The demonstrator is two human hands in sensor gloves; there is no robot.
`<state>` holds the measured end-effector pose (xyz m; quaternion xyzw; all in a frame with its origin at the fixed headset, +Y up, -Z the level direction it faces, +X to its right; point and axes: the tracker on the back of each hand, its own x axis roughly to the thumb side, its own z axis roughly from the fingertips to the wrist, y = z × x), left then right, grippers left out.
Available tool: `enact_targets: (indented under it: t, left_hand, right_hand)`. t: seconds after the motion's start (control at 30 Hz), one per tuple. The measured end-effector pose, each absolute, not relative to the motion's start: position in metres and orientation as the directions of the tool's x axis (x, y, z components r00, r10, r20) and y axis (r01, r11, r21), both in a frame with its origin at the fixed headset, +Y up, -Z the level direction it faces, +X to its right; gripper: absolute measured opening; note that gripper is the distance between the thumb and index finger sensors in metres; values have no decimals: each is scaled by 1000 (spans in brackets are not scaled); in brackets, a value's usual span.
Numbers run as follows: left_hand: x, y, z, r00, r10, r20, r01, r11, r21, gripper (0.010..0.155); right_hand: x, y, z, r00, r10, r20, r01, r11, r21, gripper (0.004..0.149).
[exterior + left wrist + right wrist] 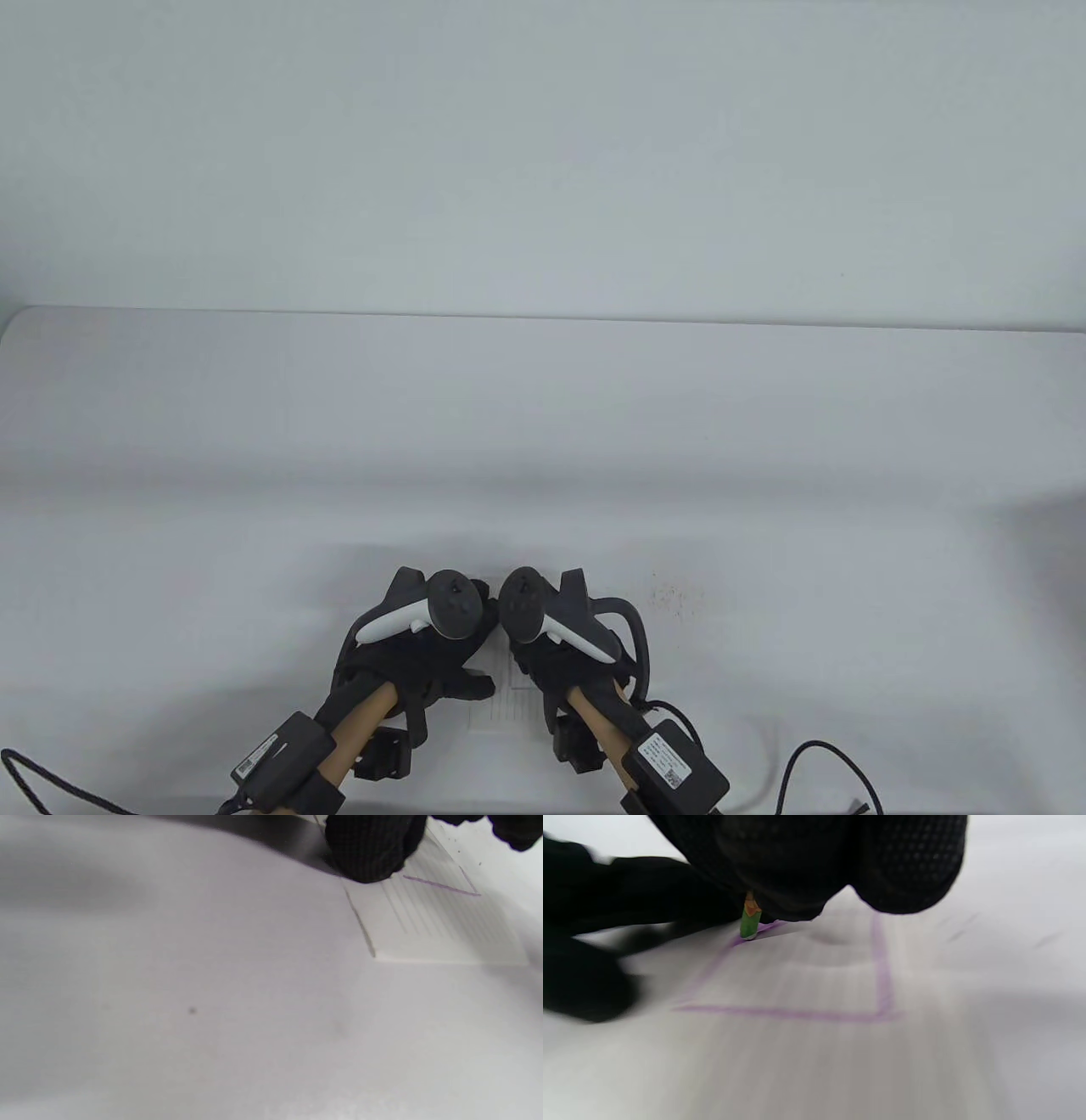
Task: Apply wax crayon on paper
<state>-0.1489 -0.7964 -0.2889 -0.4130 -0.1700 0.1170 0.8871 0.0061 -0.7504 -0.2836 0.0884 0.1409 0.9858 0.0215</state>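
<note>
We see the paper (507, 696) low at the table's (543, 441) near edge, mostly covered by both hands; only a lined strip shows between them in the table view. Right hand (551, 645) grips the crayon (750, 923), fingers curled closed around it, green wrapper standing near upright with the tip touching the sheet. The tip sits at the far-left corner of a purple outline (882, 976) in the right wrist view, three sides clear and the left one faint. We judge the next stroke runs along the paper from that corner, so the key relation is tip on the line, crayon axis roughly vertical, unmarked sheet inside the outline lying toward the camera. Right hand is the one on the crayon; left hand (424, 654) rests just beside it on the sheet's left part, one gloved fingertip (369, 853) pressing near the paper edge in the left wrist view. It holds nothing we can see; how far its fingers spread we cannot tell. Crayon's upper end is hidden in the glove. The right wrist view is blurred, and the paper's far edge is hidden under the trackers.
</note>
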Motion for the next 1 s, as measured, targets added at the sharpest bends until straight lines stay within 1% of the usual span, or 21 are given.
enact_targets:
  t: [0.03, 0.07, 0.1, 0.17, 0.2, 0.23, 0.33, 0.37, 0.4, 0.47, 0.5, 0.53, 0.67, 0.7, 0.73, 0.77, 0.8, 0.83, 0.87, 0.97, 1.0]
  left_hand:
    - [-149, -796, -289, 915, 348, 205, -67, 631, -773, 90]
    - [-149, -796, -289, 915, 349, 204, -67, 630, -773, 90]
    - [-149, -796, -289, 915, 349, 204, -68, 631, -773, 90]
    - [-149, -797, -289, 915, 348, 204, -68, 632, -772, 90]
    - [-149, -797, -289, 915, 349, 204, -69, 632, -772, 90]
    - [-149, -797, -289, 915, 349, 204, -69, 632, -772, 90]
    - [-149, -797, -289, 914, 351, 203, -70, 630, -774, 90]
    - [-149, -797, -289, 914, 351, 203, -70, 629, -774, 90]
    - [-149, -797, -289, 914, 351, 203, -70, 629, -774, 90]
    - [-149, -796, -289, 915, 349, 204, -69, 631, -773, 90]
    - [-149, -797, -289, 914, 350, 204, -69, 631, -773, 90]
    - [-149, -797, -289, 914, 351, 203, -71, 630, -773, 89]
    - [-149, -797, -289, 914, 352, 203, -70, 629, -775, 90]
    - [-149, -797, -289, 914, 352, 202, -71, 629, -774, 90]
    - [-149, -797, -289, 914, 351, 203, -70, 630, -773, 90]
    - [-149, -797, -289, 914, 350, 204, -69, 631, -773, 90]
    - [-149, -797, -289, 914, 350, 204, -69, 631, -773, 90]
    - [-149, -797, -289, 914, 351, 203, -71, 631, -773, 90]
    - [-149, -797, -289, 914, 351, 203, -71, 631, -773, 90]
    - [-149, -797, -289, 914, 352, 203, -70, 629, -775, 90]
    - [-149, -797, -289, 914, 352, 202, -71, 628, -775, 90]
  right_hand:
    - [5, -750, -282, -986, -50, 157, 79, -979, 186, 41]
    - [3, -750, -281, -978, -86, 190, 119, -978, 172, 41]
    - [2, -749, -280, -973, -57, 222, 103, -974, 201, 41]
    - [1, -750, -282, -944, 182, 276, -46, -899, 435, 41]
    - [3, -752, -283, -946, 254, 203, -122, -855, 504, 41]
    - [5, -752, -282, -960, 234, 156, -142, -881, 452, 41]
    - [4, -750, -282, -985, -55, 163, 84, -980, 180, 41]
    - [3, -749, -280, -973, -82, 218, 121, -977, 176, 41]
    - [2, -748, -280, -972, -42, 230, 94, -971, 219, 41]
    - [1, -750, -282, -943, 193, 270, -49, -886, 461, 41]
    - [3, -752, -282, -951, 246, 187, -122, -855, 503, 41]
    - [5, -752, -282, -958, 218, 185, -118, -891, 439, 40]
    - [6, -750, -282, -980, -90, 176, 121, -977, 175, 41]
    - [4, -749, -281, -973, -79, 215, 122, -973, 195, 41]
    - [3, -748, -280, -971, 2, 239, 68, -957, 284, 41]
    - [2, -748, -282, -955, 119, 272, -1, -917, 398, 41]
    - [3, -752, -284, -938, 245, 247, -84, -848, 524, 41]
    - [7, -753, -284, -956, 244, 163, -137, -863, 487, 40]
    - [9, -754, -286, -956, 224, 188, -120, -886, 447, 40]
    - [11, -751, -286, -991, -37, 129, 62, -978, 197, 40]
    - [9, -749, -285, -979, -71, 192, 110, -974, 200, 41]
